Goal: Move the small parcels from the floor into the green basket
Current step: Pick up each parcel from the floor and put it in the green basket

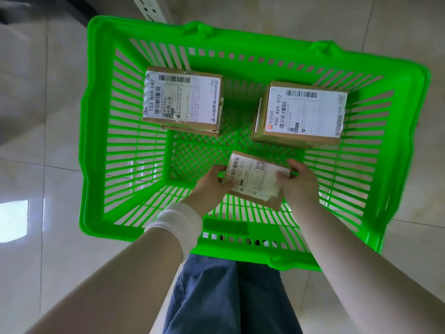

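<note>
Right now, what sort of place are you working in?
Probably a parcel depot or pickup point: courier-labelled parcels in a green basket, a glossy tiled floor, and what looks like a perforated shelving upright beyond.

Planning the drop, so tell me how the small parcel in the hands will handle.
Probably stiff: the small parcel keeps flat faces and straight edges while the left hand and right hand grip its ends. Likely light, since that end grip alone carries it. Its flat box shape should not roll.
</note>
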{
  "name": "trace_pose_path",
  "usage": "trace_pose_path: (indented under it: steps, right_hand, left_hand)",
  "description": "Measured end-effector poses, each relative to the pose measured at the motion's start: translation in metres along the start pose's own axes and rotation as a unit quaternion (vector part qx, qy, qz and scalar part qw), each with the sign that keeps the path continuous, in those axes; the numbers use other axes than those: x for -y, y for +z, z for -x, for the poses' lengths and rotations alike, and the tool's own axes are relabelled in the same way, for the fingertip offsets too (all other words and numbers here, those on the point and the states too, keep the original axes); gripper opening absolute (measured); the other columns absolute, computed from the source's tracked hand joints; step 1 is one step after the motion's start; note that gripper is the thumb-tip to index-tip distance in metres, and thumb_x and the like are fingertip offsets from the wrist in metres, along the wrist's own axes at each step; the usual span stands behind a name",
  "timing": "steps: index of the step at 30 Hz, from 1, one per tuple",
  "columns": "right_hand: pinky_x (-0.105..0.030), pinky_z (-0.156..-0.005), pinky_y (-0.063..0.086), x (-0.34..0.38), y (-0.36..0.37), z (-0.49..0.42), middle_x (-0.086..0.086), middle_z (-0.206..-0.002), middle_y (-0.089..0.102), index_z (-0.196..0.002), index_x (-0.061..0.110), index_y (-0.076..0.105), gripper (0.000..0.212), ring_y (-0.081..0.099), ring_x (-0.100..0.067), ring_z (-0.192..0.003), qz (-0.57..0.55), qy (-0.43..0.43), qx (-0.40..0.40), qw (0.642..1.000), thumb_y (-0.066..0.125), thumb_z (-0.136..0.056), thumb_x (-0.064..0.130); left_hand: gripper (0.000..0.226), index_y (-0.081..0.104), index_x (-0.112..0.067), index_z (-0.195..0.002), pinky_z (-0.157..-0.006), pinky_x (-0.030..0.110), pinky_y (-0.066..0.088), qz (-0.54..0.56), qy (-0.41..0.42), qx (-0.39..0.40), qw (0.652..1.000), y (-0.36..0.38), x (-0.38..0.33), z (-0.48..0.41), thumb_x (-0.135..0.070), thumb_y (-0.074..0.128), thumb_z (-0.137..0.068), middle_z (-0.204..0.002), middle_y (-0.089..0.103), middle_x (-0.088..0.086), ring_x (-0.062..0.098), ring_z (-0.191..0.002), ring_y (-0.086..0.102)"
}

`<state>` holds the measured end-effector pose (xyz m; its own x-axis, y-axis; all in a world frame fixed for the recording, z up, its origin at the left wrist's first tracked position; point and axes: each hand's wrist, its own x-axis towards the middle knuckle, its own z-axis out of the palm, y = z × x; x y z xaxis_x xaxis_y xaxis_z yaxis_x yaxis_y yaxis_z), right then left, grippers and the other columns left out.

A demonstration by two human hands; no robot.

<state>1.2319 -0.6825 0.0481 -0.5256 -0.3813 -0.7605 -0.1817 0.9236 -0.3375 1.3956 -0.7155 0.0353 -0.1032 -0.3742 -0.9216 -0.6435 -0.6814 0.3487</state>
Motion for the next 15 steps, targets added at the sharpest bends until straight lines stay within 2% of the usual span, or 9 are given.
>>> trace_pose_path:
  steps: [2, 4, 6, 8, 11, 12, 15]
  right_hand:
    - [-0.023, -0.088, 0.045, -0.005, -0.007, -0.003, -0.009, -0.126, 0.063, -0.127, 0.01, 0.056, 0.044, 0.061, -0.025, -0.112, -0.038, 0.017, -0.043, 0.998, 0.064, -0.084, 0.01]
    - [-0.027, -0.094, 0.047, -0.012, -0.011, -0.008, -0.01, -0.118, 0.068, -0.118, 0.008, 0.063, 0.037, 0.064, -0.025, -0.109, -0.091, 0.045, -0.08, 0.992, 0.067, -0.081, 0.009]
    - [-0.026, -0.091, 0.046, -0.017, -0.015, -0.011, -0.009, -0.117, 0.069, -0.115, 0.009, 0.065, 0.034, 0.064, -0.023, -0.107, -0.088, 0.053, -0.084, 0.991, 0.066, -0.081, 0.01]
    - [-0.025, -0.089, 0.045, -0.021, -0.017, -0.012, -0.007, -0.12, 0.067, -0.117, 0.01, 0.065, 0.033, 0.062, -0.022, -0.108, -0.084, 0.053, -0.07, 0.993, 0.061, -0.084, 0.009]
    - [-0.023, -0.079, 0.043, -0.029, -0.017, -0.013, -0.009, -0.115, 0.067, -0.113, 0.008, 0.066, 0.029, 0.061, -0.025, -0.104, -0.065, 0.038, -0.041, 0.996, 0.052, -0.088, 0.006]
    - [-0.022, -0.072, 0.044, -0.032, -0.017, -0.014, -0.008, -0.112, 0.068, -0.111, 0.009, 0.067, 0.029, 0.061, -0.024, -0.099, -0.06, 0.035, -0.032, 0.997, 0.049, -0.089, 0.005]
    - [-0.007, -0.055, 0.036, -0.038, -0.017, -0.016, 0.001, -0.099, 0.06, -0.116, 0.01, 0.064, 0.03, 0.053, -0.012, -0.088, -0.066, 0.03, -0.015, 0.997, 0.046, -0.092, 0.005]
  left_hand:
    - [0.048, 0.04, -0.016, -0.135, -0.091, 0.042, 0.051, 0.009, -0.026, 0.02, 0.999, 0.01, -0.002, 0.0, -0.027, 0.055, -0.09, -0.112, 0.059, 0.007, 0.024, -0.096, 0.057]
    - [0.046, 0.042, -0.014, -0.133, -0.078, 0.034, 0.048, 0.029, -0.05, 0.038, 0.998, 0.02, -0.004, -0.002, -0.027, 0.054, -0.091, -0.098, 0.057, 0.002, 0.019, -0.084, 0.053]
    - [0.043, 0.045, -0.011, -0.131, -0.069, 0.031, 0.044, 0.058, -0.071, 0.043, 0.995, 0.028, -0.007, -0.004, -0.026, 0.053, -0.092, -0.09, 0.058, 0.001, 0.018, -0.076, 0.051]
    - [0.04, 0.046, -0.006, -0.129, -0.075, 0.034, 0.045, 0.075, -0.078, 0.046, 0.993, 0.034, -0.009, -0.008, -0.025, 0.049, -0.094, -0.098, 0.059, 0.008, 0.024, -0.085, 0.052]
    - [0.038, 0.048, -0.002, -0.126, -0.096, 0.042, 0.047, 0.058, -0.076, 0.055, 0.994, 0.042, -0.013, -0.012, -0.025, 0.045, -0.096, -0.106, 0.058, 0.013, 0.027, -0.095, 0.056]
    - [0.04, 0.047, -0.003, -0.128, -0.099, 0.043, 0.046, 0.054, -0.075, 0.054, 0.994, 0.044, -0.014, -0.013, -0.026, 0.045, -0.096, -0.11, 0.06, 0.014, 0.029, -0.098, 0.059]
    - [0.045, 0.043, -0.005, -0.133, -0.092, 0.042, 0.049, 0.053, -0.076, 0.044, 0.995, 0.049, -0.015, -0.017, -0.028, 0.047, -0.095, -0.121, 0.061, 0.018, 0.03, -0.098, 0.062]
